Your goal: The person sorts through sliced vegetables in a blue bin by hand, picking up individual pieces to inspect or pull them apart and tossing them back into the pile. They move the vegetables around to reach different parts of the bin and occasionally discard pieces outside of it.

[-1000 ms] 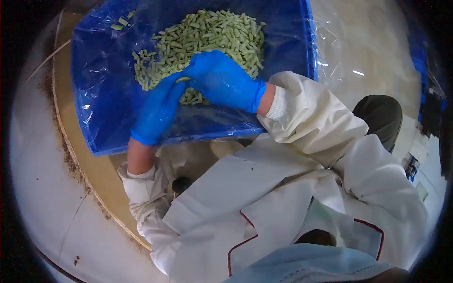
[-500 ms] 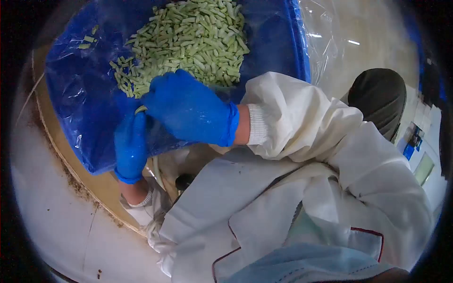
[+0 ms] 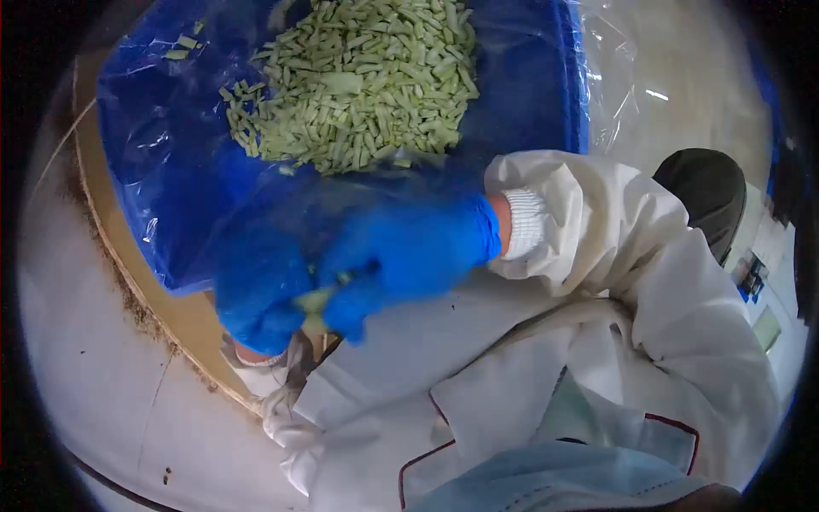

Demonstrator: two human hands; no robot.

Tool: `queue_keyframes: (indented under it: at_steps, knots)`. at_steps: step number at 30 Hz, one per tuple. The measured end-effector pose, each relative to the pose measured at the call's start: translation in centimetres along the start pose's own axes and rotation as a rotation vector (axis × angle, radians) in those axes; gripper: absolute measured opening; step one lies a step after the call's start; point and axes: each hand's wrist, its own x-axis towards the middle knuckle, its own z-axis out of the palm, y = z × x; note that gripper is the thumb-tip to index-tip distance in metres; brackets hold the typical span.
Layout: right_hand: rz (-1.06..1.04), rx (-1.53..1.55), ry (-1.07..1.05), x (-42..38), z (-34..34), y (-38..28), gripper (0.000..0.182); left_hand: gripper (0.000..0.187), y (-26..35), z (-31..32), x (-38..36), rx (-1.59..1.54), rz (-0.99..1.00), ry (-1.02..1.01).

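A pale green vegetable piece (image 3: pixel 314 300), blurred, shows between my two blue-gloved hands. My left hand (image 3: pixel 258 286) is closed round its left side, below the heap and close to my body. From the right, my right hand (image 3: pixel 405 256) meets it with curled fingers, smeared by motion. Beyond them a heap of cut pale green vegetable strips (image 3: pixel 367 85) lies on a blue plastic liner (image 3: pixel 188 196).
A few loose strips (image 3: pixel 177 54) lie on the liner at the upper left. A tan rim (image 3: pixel 158 311) curves along the left, beside a stained white surface (image 3: pixel 102 341). Clear plastic film (image 3: pixel 610 77) hangs over the right edge. A dark-clothed knee (image 3: pixel 704 196) is at the right.
Both hands have drawn back from the heap toward my body, with the right also shifting rightward. More of the pale green piece shows between them. The view has shifted slightly.
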Motion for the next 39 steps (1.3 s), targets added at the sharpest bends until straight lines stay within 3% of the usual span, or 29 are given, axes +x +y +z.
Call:
queue_keyframes:
  at_steps: [1,4,6,7,9,11,12,14,16,18,19,21,24,27,28,30,32,34,36,38,39]
  knots:
    - [0.218,0.129,-0.104,-0.4,0.7,-1.0,0.019,0.019,0.2,-0.2,-0.5,0.004,-0.037,0.052]
    - [0.229,0.602,0.089,-0.1,2.8,-2.8,0.021,0.024,-0.1,-0.8,-1.1,0.121,-0.116,0.23]
    - [0.208,0.451,0.156,0.6,1.3,-2.6,0.023,0.027,-1.1,-1.5,-0.8,0.302,-0.173,0.35]
    - [0.196,0.368,0.19,1.0,0.0,-2.4,0.023,0.029,-1.8,-2.0,-0.4,0.44,-0.188,0.36]
    - [0.338,-0.257,0.249,1.4,-2.7,-1.0,0.03,0.033,-3.6,-2.9,0.7,0.78,-0.214,0.345]
    - [0.369,-1.186,0.119,0.3,-7.6,5.2,0.041,0.037,-5.1,-2.9,2.2,1.067,-0.216,0.22]
    - [0.566,-1.168,0.272,0.1,-10.0,5.3,0.05,0.039,-6.0,-2.8,2.7,1.169,-0.227,0.177]
    - [0.637,-1.296,0.539,-0.8,-16.9,9.0,0.044,0.035,-8.6,-3.2,0.7,1.083,-0.299,0.27]
    - [0.67,-1.328,0.709,-0.5,-19.6,10.0,0.038,0.03,-10.1,-3.5,-0.9,0.996,-0.365,0.327]
    - [0.804,-1.252,0.842,0.2,-21.3,14.7,0.049,0.026,-10.8,-4.0,-1.5,0.909,-0.415,0.358]
    - [0.682,-1.484,0.952,1.1,-21.8,18.5,0.065,0.026,-10.7,-4.3,-1.3,0.875,-0.463,0.362]
    - [0.757,-1.296,0.911,6.1,-19.2,17.4,0.079,0.027,-10.0,-4.2,-0.6,0.793,-0.567,0.359]
    - [0.547,-0.983,0.725,13.8,-15.7,17.6,0.082,0.024,-10.3,-4.2,-0.6,0.832,-0.539,0.359]
    - [0.302,-0.936,0.49,21.3,-11.1,23.8,0.073,0.015,-10.4,-4.1,-0.9,0.804,-0.509,0.425]
    - [0.055,-0.936,0.473,20.3,-7.6,23.8,0.069,0.015,-10.4,-4.2,-1.0,0.811,-0.544,0.412]
    - [-0.028,-1.023,0.504,18.6,-3.0,26.0,0.057,0.016,-10.3,-4.2,-1.4,0.815,-0.618,0.38]
    - [0.207,-1.116,0.349,17.1,-2.4,26.2,0.047,0.017,-10.3,-4.3,-1.3,0.81,-0.617,0.39]
    - [0.352,-1.084,-0.047,12.5,-4.7,21.9,0.039,0.018,-10.6,-4.2,-1.6,0.828,-0.618,0.394]
    - [0.222,-1.092,0.171,9.3,-8.8,19.5,0.036,0.019,-11.2,-4.3,-2.0,0.877,-0.62,0.379]
    - [0.468,-1.404,0.315,6.7,-13.2,17.0,0.031,0.02,-11.5,-4.3,-2.0,0.896,-0.618,0.388]
    - [0.482,-1.436,0.411,4.9,-14.4,15.5,0.028,0.021,-11.5,-4.2,-2.1,0.905,-0.614,0.386]
